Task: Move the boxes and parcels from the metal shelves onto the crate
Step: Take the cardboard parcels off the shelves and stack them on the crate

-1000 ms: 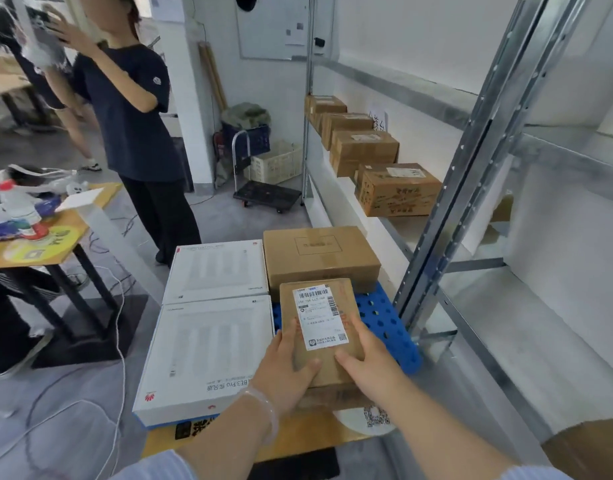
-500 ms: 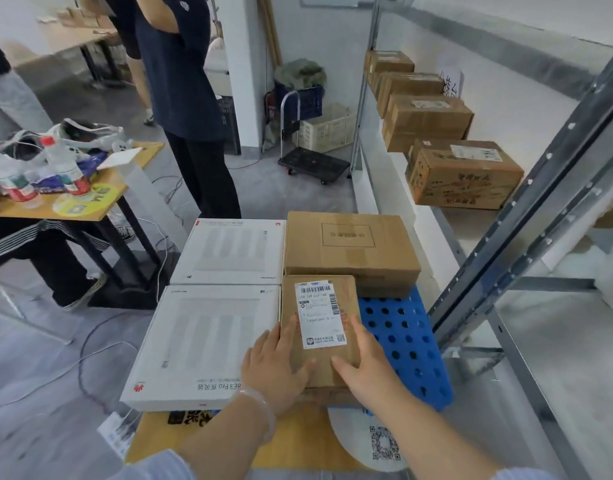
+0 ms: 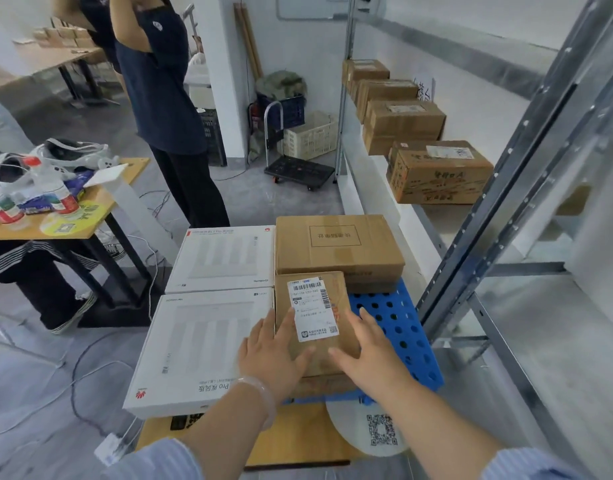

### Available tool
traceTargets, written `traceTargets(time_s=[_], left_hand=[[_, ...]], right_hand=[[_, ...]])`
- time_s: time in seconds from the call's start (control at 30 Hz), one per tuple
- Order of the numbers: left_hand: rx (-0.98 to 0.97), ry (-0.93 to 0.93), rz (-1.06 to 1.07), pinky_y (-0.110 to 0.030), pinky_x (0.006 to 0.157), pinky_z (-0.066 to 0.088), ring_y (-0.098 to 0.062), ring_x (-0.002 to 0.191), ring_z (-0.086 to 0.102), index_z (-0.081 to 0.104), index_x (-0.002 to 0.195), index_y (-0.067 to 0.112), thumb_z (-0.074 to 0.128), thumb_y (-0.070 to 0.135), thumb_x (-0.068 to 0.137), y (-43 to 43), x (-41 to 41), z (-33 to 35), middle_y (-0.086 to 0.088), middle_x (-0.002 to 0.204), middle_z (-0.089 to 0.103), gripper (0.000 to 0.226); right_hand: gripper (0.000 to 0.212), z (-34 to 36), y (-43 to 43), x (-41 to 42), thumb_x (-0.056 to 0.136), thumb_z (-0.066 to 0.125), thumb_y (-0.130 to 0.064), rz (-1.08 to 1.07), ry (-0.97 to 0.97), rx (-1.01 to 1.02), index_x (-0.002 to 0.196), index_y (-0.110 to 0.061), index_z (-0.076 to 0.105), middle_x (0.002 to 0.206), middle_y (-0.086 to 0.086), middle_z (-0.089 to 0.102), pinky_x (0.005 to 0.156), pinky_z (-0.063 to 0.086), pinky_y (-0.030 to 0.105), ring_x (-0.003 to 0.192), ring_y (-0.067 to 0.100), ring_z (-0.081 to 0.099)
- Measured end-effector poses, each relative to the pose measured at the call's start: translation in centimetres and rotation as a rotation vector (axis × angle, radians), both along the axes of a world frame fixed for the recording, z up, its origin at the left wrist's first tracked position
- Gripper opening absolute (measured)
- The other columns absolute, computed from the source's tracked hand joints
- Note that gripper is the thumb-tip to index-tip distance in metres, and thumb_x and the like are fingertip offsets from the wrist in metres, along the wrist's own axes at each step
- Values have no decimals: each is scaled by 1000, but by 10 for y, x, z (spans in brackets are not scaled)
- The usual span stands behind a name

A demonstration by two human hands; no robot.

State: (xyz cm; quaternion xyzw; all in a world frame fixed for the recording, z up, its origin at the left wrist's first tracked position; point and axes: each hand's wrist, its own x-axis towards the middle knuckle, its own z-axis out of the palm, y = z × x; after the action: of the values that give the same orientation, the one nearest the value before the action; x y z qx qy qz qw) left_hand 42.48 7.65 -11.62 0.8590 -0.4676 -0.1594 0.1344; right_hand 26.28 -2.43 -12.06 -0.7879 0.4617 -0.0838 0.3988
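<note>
A small brown parcel (image 3: 312, 306) with a white barcode label lies on the blue perforated crate (image 3: 396, 327), stacked on another brown parcel. My left hand (image 3: 270, 355) rests against its near left side, thumb on top, fingers spread. My right hand (image 3: 370, 351) lies over its near right corner, fingers apart. A larger brown box (image 3: 336, 247) sits behind it on the crate. Two flat white boxes (image 3: 225, 258) (image 3: 201, 344) fill the crate's left half. Several brown boxes (image 3: 436, 174) stand on the metal shelf (image 3: 429, 220) at right.
A slanted shelf upright (image 3: 505, 188) runs close to the crate's right side. A person in dark clothes (image 3: 159, 81) stands behind the crate. A wooden table (image 3: 100, 216) with bottles is at left. A folding trolley (image 3: 298, 171) and a white basket stand by the far wall.
The view has tilted and drawn closer. The parcel stays where it was on the crate. My fingers have spread and loosened from its near end.
</note>
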Motion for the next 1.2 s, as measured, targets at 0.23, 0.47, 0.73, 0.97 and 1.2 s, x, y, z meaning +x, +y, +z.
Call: traceTargets(time_s=[0.23, 0.47, 0.73, 0.97, 1.2], left_hand=[[-62, -116, -180, -44, 118, 2, -18, 147, -3, -4, 149, 45, 32, 68, 87, 7, -15, 29, 6, 161, -3, 75], [-164, -214, -572, -48, 117, 2, -23, 147, -5, -8, 149, 44, 33, 71, 86, 46, -59, 43, 2, 161, -10, 80], [-222, -216, -938, -50, 116, 1, -21, 147, -4, -9, 148, 45, 40, 71, 84, 105, -181, 46, 4, 161, -10, 85], [-343, -179, -1231, -50, 116, 3, -23, 147, -3, -7, 148, 42, 39, 73, 82, 173, -303, 77, 2, 161, -3, 87], [-398, -111, -1418, -47, 116, 3, -22, 147, 0, -4, 151, 36, 40, 73, 82, 274, -409, 91, 2, 162, 1, 90]], right_hand=[[94, 35, 47, -30, 79, 59, -67, -28, 103, -228, 149, -50, -1, 159, -19, -14, 118, 16, 40, 147, 10, -2], [98, 41, 141, -81, 76, 56, -72, -223, 224, -425, 151, -43, -1, 161, -10, -12, 118, 4, 36, 147, 14, -4], [100, 51, 277, -183, 74, 48, -76, -597, 444, -439, 151, -41, -5, 162, -5, -11, 119, -5, 40, 147, 13, -10], [97, 79, 391, -270, 77, 44, -77, -868, 573, -439, 152, -39, -5, 162, -3, -5, 119, -3, 42, 148, 17, -7], [98, 96, 512, -347, 79, 49, -73, -1068, 604, -454, 152, -38, -6, 162, -6, -9, 119, -3, 40, 148, 16, -8]])
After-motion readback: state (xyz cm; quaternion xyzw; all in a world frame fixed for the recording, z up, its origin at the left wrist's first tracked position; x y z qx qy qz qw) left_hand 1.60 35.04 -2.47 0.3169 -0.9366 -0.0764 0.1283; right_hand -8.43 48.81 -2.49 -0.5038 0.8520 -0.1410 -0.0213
